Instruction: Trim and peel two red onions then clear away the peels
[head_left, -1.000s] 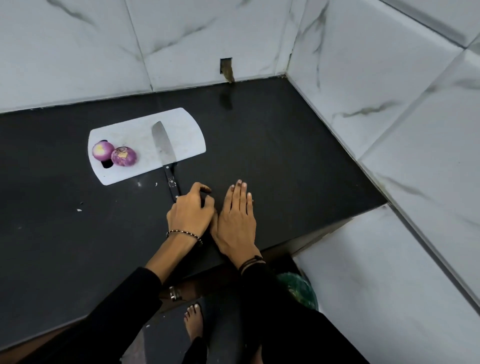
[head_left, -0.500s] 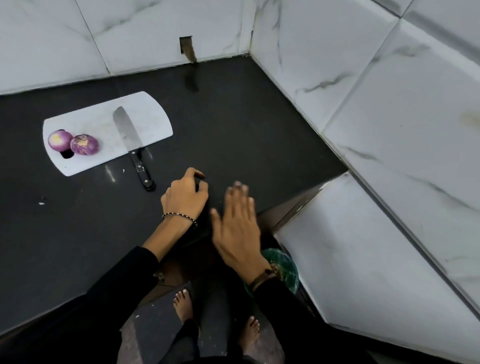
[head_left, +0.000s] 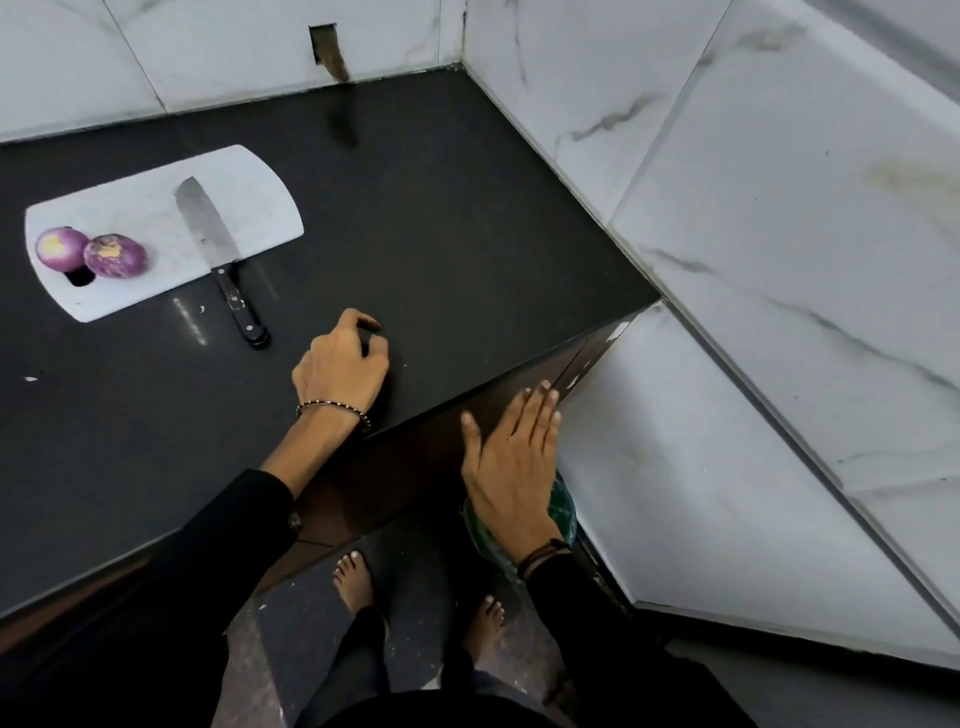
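Observation:
Two peeled red onions (head_left: 61, 248) (head_left: 115, 255) lie side by side at the left end of a white cutting board (head_left: 254, 208). A knife (head_left: 209, 231) lies with its blade on the board and its black handle on the black counter (head_left: 467, 234). My left hand (head_left: 340, 370) rests on the counter near the front edge with its fingers curled under; nothing shows inside them. My right hand (head_left: 511, 457) hangs flat with straight fingers beyond the counter's edge, above a green bin bag (head_left: 565, 512).
White marble walls close the corner behind and to the right of the counter. Tiny pale scraps (head_left: 30, 378) (head_left: 201, 309) lie on the counter near the board. My bare feet (head_left: 353, 579) stand on the dark floor below the counter edge.
My right hand lifted flat off the counter and moved right and down past the edge, over the green bag. My left hand stayed curled in place. The view swung to the right.

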